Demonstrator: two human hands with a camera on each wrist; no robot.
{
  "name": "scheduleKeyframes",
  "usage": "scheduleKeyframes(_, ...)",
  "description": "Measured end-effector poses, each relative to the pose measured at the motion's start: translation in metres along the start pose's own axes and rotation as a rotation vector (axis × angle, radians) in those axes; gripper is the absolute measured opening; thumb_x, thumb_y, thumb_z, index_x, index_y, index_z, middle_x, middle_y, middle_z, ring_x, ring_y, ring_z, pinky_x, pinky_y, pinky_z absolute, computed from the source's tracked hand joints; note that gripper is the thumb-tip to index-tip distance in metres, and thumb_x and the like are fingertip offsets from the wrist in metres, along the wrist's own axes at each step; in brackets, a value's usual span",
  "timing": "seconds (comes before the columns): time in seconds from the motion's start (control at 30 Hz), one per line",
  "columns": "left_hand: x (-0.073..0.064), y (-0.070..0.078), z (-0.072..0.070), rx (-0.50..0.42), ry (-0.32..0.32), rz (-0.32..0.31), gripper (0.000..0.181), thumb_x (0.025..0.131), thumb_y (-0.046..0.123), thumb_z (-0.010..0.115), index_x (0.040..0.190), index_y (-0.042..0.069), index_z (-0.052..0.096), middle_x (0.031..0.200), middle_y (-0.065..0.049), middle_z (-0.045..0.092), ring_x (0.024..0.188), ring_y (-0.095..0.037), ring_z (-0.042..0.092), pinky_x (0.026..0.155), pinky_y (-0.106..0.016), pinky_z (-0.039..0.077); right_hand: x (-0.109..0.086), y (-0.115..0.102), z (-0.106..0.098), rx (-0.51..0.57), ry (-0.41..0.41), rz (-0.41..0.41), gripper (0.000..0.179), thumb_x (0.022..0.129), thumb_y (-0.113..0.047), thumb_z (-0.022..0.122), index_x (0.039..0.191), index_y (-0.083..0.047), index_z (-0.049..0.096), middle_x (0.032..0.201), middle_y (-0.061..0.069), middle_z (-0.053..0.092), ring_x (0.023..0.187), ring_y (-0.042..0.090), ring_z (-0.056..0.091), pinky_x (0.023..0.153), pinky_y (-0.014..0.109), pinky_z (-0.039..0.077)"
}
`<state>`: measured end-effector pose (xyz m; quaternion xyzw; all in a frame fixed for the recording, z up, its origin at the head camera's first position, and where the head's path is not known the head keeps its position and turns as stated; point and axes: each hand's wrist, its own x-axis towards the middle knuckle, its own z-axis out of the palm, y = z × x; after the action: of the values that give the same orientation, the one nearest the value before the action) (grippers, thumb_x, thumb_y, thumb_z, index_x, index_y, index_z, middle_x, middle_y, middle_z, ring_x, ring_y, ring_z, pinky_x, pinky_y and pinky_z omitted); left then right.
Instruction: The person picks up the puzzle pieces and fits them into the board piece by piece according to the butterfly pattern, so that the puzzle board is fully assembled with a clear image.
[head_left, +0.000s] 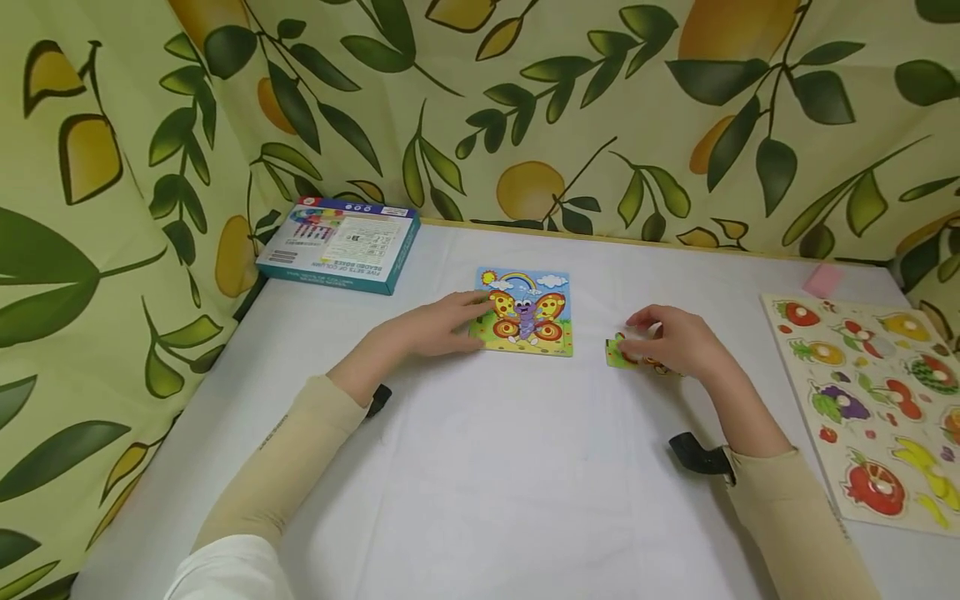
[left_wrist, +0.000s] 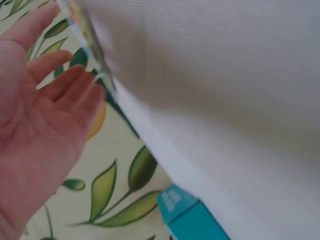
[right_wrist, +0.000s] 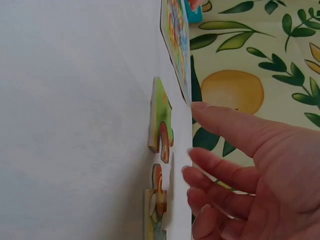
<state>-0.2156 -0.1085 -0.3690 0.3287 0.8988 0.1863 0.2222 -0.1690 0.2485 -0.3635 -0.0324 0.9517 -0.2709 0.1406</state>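
A square butterfly jigsaw puzzle [head_left: 527,310] lies flat on the white cloth in the head view. My left hand [head_left: 448,323] is at its left edge, fingertips over the border and fingers loosely extended. To the right of the puzzle, my right hand [head_left: 670,340] is above loose jigsaw pieces, its fingers relaxed and slightly bent with nothing between them. A green piece with a red curve [right_wrist: 161,117] lies on the cloth in the right wrist view, and a second, brownish piece [right_wrist: 156,202] is beside it. The left wrist view shows the left palm [left_wrist: 45,120] with spread fingers.
At the back left stands a teal-sided toy box [head_left: 337,246]. A wooden fruit peg board [head_left: 862,429] lies at the right, with a pink block [head_left: 823,280] behind it. A curtain printed with fruit and leaves [head_left: 420,100] hangs around the table.
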Motion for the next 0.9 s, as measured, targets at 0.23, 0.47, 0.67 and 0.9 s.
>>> scheduleKeyframes(0.23,-0.025,0.001,0.012,0.003,-0.084,-0.066,0.077,0.099,0.044,0.052,0.157,0.014,0.012,0.163,0.001,0.004,0.149,-0.016,0.003,0.118,-0.036,0.015,-0.011,0.001,0.010,-0.043,0.020,-0.002,0.057,0.078,-0.034,0.083,0.113,0.004,0.060,0.103,0.018,0.056,0.091,0.031,0.049,0.073,0.039,0.041)
scheduleKeyframes(0.47,-0.031,0.005,0.018,0.061,-0.081,-0.058,0.077,0.099,0.045,0.054,0.157,0.016,0.014,0.163,0.003,0.004,0.148,-0.015,0.006,0.117,-0.036,0.017,-0.010,0.000,0.014,-0.045,0.009,0.013,0.052,0.078,-0.030,0.082,0.110,0.005,0.060,0.099,0.017,0.055,0.089,0.030,0.049,0.073,0.038,0.041)
scheduleKeyframes(0.67,-0.034,0.004,0.018,0.068,-0.085,-0.057,0.076,0.098,0.044,0.054,0.157,0.015,0.015,0.163,0.002,0.004,0.148,-0.016,0.007,0.117,-0.036,0.018,-0.008,-0.001,0.013,-0.032,0.035,-0.051,0.042,0.080,-0.028,0.081,0.104,-0.002,0.059,0.094,0.011,0.059,0.087,0.027,0.052,0.070,0.035,0.041)
scheduleKeyframes(0.9,-0.033,0.004,0.017,0.075,-0.088,-0.051,0.075,0.099,0.043,0.054,0.157,0.015,0.015,0.163,0.003,0.004,0.149,-0.016,0.005,0.117,-0.035,0.017,0.006,-0.023,0.014,0.225,0.020,-0.057,0.026,0.089,-0.029,0.073,0.103,-0.009,0.065,0.093,0.009,0.064,0.082,0.026,0.059,0.061,0.030,0.046)
